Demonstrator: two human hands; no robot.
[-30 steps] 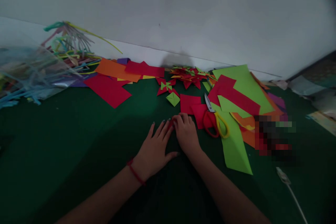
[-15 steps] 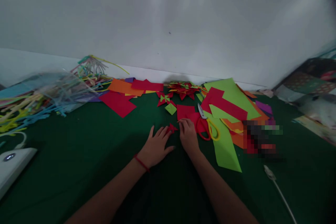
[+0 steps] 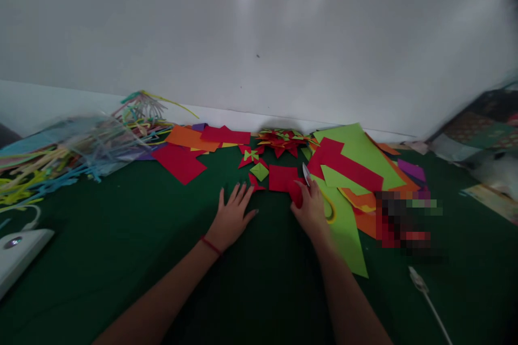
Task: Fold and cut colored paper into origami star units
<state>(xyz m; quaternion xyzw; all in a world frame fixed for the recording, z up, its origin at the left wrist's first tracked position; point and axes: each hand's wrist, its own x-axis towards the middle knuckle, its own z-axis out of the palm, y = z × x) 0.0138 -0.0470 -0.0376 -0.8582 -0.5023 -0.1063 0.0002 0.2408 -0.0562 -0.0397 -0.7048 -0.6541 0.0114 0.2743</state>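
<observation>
Matt paper is seen in the lime sheet at three o'clock, shiny metal in the scissor blades at four, glossy clear plastic in the bag at nine

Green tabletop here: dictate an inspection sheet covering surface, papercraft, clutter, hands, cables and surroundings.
Surface: dark green top; spills, nothing seen.
Papercraft: layered red-and-green paper star, small green folded square, flat red paper square.
Clutter: multicoloured fuzzy craft stems, partly under clear plastic; large lime-green paper sheet; pixelated item, unidentifiable.
Hands: left hand spread flat beside folded red paper piece; right hand at another red paper, partly covering yellow-handled scissors.
Cables: white cable at right; another at white device, left.
Surroundings: pale wall behind.
</observation>
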